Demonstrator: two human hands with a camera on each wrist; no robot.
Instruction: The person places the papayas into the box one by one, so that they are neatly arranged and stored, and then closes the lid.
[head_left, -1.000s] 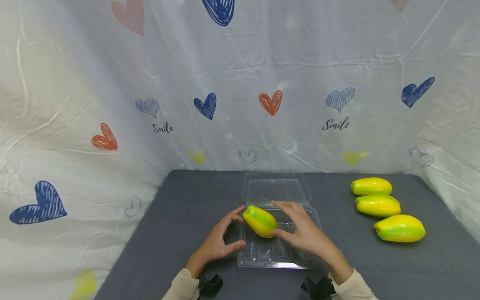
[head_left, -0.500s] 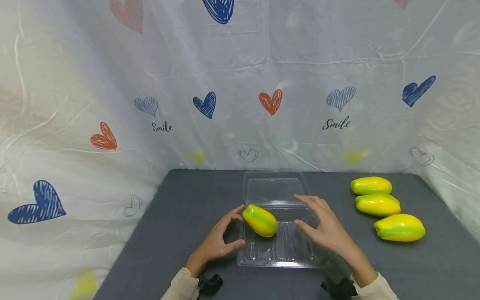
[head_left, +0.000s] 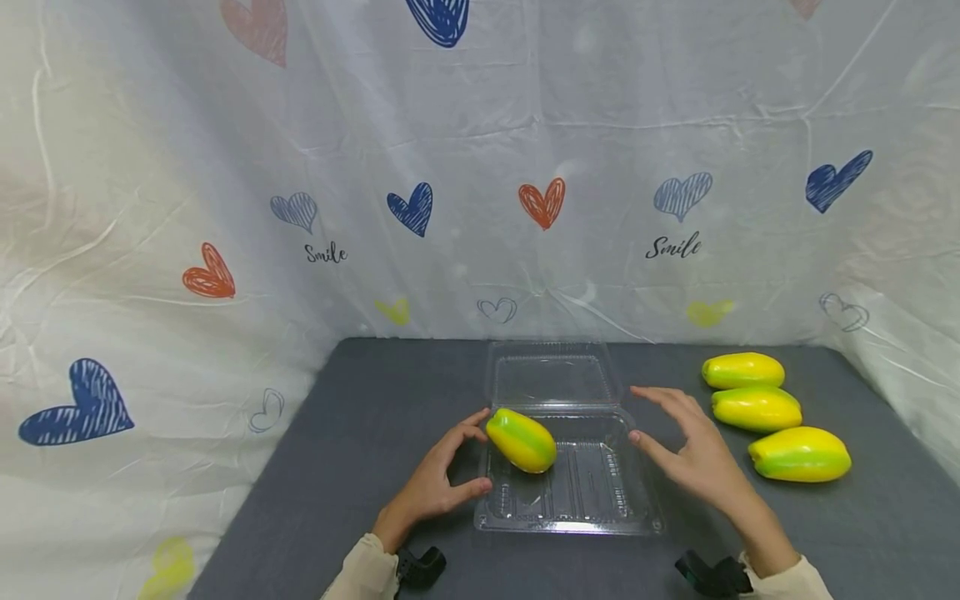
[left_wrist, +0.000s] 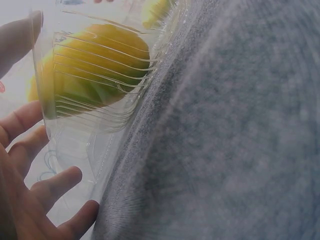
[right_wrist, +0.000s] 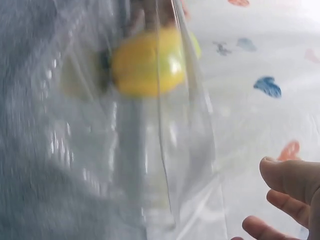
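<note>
A yellow-green papaya (head_left: 521, 442) lies tilted in the left part of a clear plastic clamshell box (head_left: 592, 527), whose lid (head_left: 555, 379) is folded back. My left hand (head_left: 431, 483) is at the box's left edge, fingers and thumb spread around that side. Through the ribbed wall, the left wrist view shows the papaya (left_wrist: 100, 65) near those fingers (left_wrist: 57, 187). Just right of the box, my right hand (head_left: 697, 458) is apart from the fruit, its fingers extended and nothing in them. In the right wrist view its thumb (right_wrist: 290, 175) points toward the box.
Three more papayas lie in a column at the right: a far one (head_left: 742, 371), a middle one (head_left: 756, 409) and a near one (head_left: 799, 455). Behind the dark grey tabletop (head_left: 405, 383) hangs a pale sheet (head_left: 600, 150) printed with hearts.
My right hand has left the papaya in the box and moved right, past the box's right edge. The left hand and the papaya have stayed in place.
</note>
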